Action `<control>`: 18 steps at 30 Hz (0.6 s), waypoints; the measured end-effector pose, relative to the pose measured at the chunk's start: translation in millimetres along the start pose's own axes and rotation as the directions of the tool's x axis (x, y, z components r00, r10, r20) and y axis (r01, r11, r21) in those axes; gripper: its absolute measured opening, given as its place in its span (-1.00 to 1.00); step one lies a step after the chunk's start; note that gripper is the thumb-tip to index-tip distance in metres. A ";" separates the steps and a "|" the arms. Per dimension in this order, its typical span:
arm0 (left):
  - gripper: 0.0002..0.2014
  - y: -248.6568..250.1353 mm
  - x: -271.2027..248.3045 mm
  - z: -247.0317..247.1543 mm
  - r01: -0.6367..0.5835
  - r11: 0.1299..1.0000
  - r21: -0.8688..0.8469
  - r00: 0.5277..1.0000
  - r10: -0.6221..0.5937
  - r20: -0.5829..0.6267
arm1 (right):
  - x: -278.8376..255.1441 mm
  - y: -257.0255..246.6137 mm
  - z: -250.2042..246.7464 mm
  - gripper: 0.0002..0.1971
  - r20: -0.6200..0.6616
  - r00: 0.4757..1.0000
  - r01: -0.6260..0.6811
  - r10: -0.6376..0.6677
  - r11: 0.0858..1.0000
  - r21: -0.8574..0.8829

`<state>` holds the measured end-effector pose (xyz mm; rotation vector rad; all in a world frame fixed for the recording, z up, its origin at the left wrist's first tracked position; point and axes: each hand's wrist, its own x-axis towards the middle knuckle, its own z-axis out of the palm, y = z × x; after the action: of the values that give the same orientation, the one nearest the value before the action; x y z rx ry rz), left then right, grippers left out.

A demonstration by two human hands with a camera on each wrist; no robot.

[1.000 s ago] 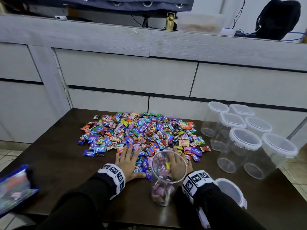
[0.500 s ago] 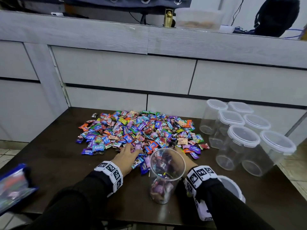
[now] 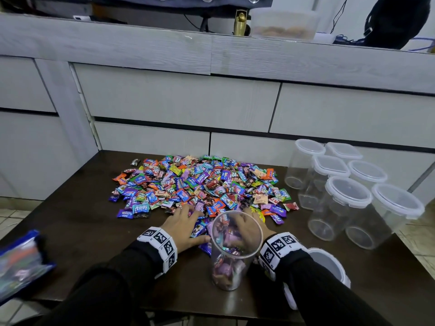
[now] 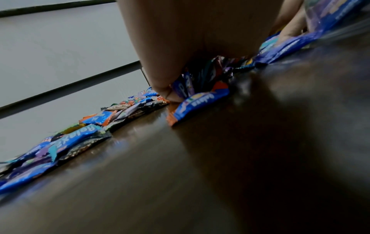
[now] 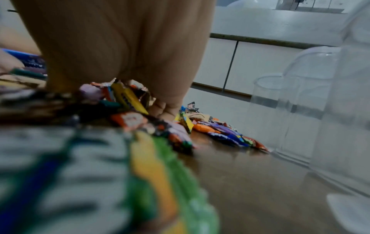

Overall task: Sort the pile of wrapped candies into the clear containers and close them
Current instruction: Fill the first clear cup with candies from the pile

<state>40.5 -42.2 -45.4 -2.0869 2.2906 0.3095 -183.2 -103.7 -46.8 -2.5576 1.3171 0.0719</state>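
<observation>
A wide pile of wrapped candies lies in the middle of the dark table. At its near edge stands an open clear container with some candies at the bottom. My left hand rests on the pile's near edge just left of the container, fingers curled down over a clump of candies. My right hand is behind and right of the container, partly seen through it, its fingers curled round candies. The container's lid lies by my right wrist.
Several empty clear containers with lids on stand in a cluster at the table's right. A blue bag sits at the front left edge. Grey cabinet drawers rise directly behind the table.
Both hands went from flat and spread on the candies to curled, raking candies back toward the open container. The pile's near edge has bunched up around the container.
</observation>
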 end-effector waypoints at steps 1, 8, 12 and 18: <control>-0.30 0.5 -0.8 0.0 -0.004 1.000 0.015 1.000 0.004 -0.018 | 2.0 1.1 0.1 -0.18 0.017 1.000 -0.013 0.012 0.999 0.047; -0.58 4.8 -1.0 -11.0 0.004 1.000 -0.030 1.000 -0.004 0.003 | 7.3 3.1 -10.3 -0.55 0.107 0.993 -0.066 0.048 0.982 0.176; -0.64 4.4 -1.4 -22.3 0.028 0.999 0.021 1.000 -0.028 -0.003 | -3.8 6.4 -28.1 -0.61 0.064 0.997 -0.061 0.051 0.984 0.165; -0.54 -4.4 -6.2 -30.6 0.047 0.988 -0.150 0.991 -0.064 -0.115 | -22.8 11.6 -52.7 -0.80 -0.237 0.970 0.024 0.055 0.947 0.319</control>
<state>48.9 -41.5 -15.0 -2.2950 2.3358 0.3729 -209.9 -105.5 5.3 -2.3301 1.3066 -0.4322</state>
